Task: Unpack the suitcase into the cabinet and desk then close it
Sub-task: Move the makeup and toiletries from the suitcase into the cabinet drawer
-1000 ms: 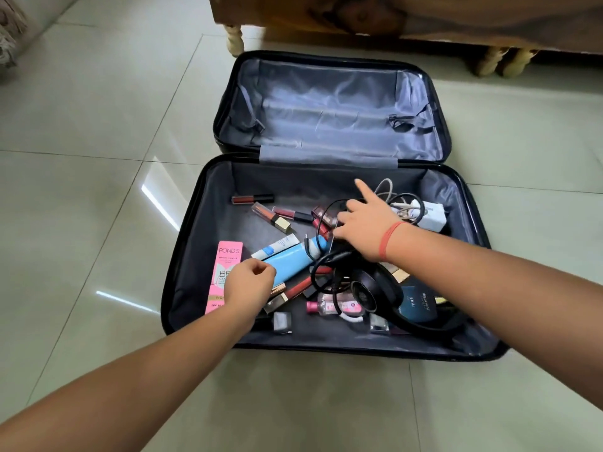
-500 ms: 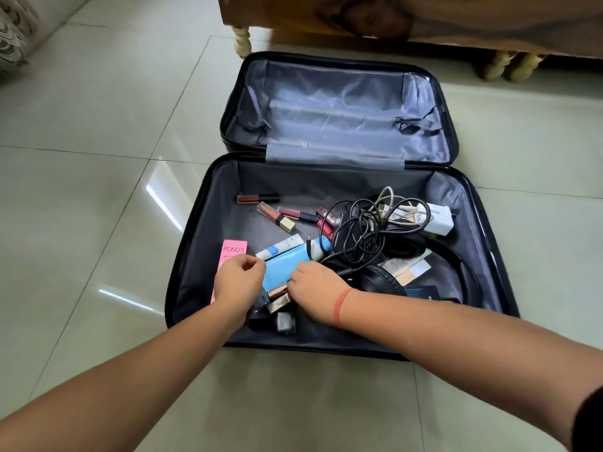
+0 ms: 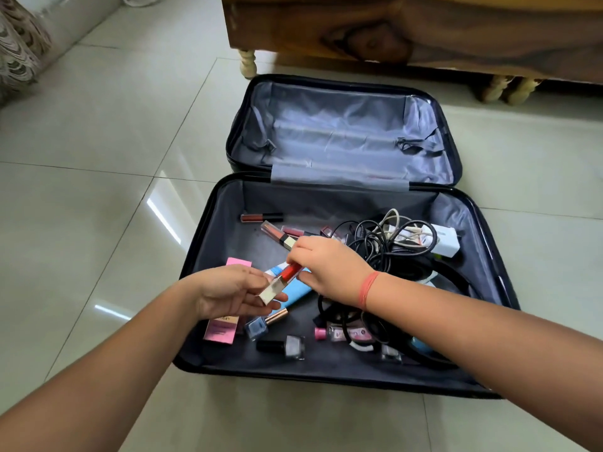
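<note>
While the suitcase point(image 3: 248, 246) lies spread open on the tiled floor point(image 3: 98, 158), we judge the unpacking as barely begun. Its lid half point(image 3: 342, 138), on the far side, holds nothing we can see, but the near half is crowded. A wooden piece of furniture point(image 3: 424, 34) on turned legs stands just beyond the lid; we cannot tell whether it is the cabinet or the desk.

Toward the right edge of the near half, black headphones point(image 3: 456, 282) sit under a tangle of cables point(image 3: 385, 243), with a white charger point(image 3: 445, 241) near the far right corner. Toward the left edge a pink box point(image 3: 218, 332) lies beside a blue tube point(image 3: 295, 293).

The left hand point(image 3: 228, 295), palm up, curls its fingers round the pale cap end of a lip gloss point(image 3: 282, 280), and the right hand point(image 3: 329, 272) pinches its red end. The gloss hangs between them over the middle of the near half.

Small nail polish bottles point(image 3: 295, 347) lie along the near edge, and more glosses point(image 3: 261, 217) lie by the far left corner. We reckon all of this has yet to go out, with the closing last.
</note>
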